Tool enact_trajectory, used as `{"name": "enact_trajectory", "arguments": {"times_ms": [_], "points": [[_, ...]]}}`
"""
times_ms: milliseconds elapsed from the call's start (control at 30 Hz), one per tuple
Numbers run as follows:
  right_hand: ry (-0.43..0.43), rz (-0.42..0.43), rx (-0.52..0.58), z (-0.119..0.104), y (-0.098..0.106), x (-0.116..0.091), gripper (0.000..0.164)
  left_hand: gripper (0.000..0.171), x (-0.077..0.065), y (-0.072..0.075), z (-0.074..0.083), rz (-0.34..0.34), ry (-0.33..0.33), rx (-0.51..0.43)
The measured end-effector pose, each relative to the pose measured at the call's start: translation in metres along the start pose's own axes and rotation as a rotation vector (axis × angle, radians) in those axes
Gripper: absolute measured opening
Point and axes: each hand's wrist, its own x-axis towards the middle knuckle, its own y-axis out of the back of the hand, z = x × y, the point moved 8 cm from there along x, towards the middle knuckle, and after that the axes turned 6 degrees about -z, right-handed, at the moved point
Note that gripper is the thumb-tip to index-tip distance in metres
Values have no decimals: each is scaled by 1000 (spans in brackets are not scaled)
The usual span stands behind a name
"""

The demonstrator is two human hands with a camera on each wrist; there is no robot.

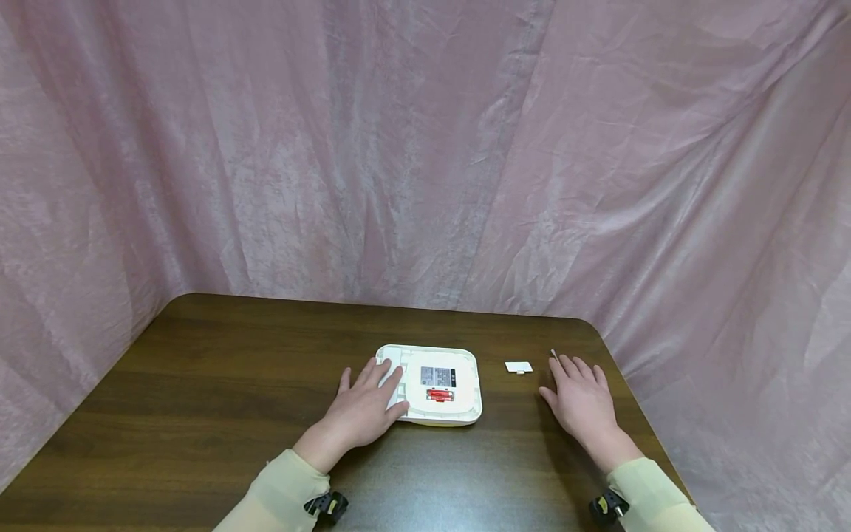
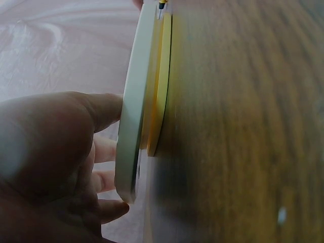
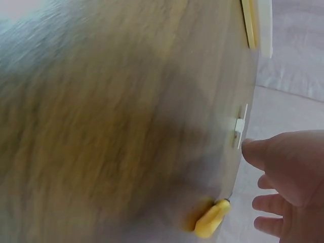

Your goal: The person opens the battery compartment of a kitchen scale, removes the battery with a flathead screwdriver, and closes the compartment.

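A flat white device (image 1: 442,369) with rounded corners lies on the table, its label and two red batteries (image 1: 439,395) facing up. In the left wrist view a yellow layer (image 2: 161,91) shows beneath its white shell. My left hand (image 1: 364,406) rests on the device's left side with fingers spread. My right hand (image 1: 585,403) is held over a yellow-handled screwdriver (image 3: 212,218), apart from it and with nothing in the fingers. Only the screwdriver's thin metal shaft shows past that hand in the head view. Between device and right hand lies a small white battery cover (image 1: 518,367).
The brown wooden table (image 1: 199,399) has rounded far corners. Pink curtains (image 1: 399,148) hang behind it and along both sides. Each wrist carries a small black camera on a strap.
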Motion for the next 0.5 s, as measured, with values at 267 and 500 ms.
{"name": "enact_trajectory", "arguments": {"times_ms": [267,500], "points": [[-43,-39,4,15,-3,-8,66,68,0,-2,-1,-2,1,-7],[-62,-55,18,26,-6,-17,69,68,0,-2,-1,1,-2,-6]]}}
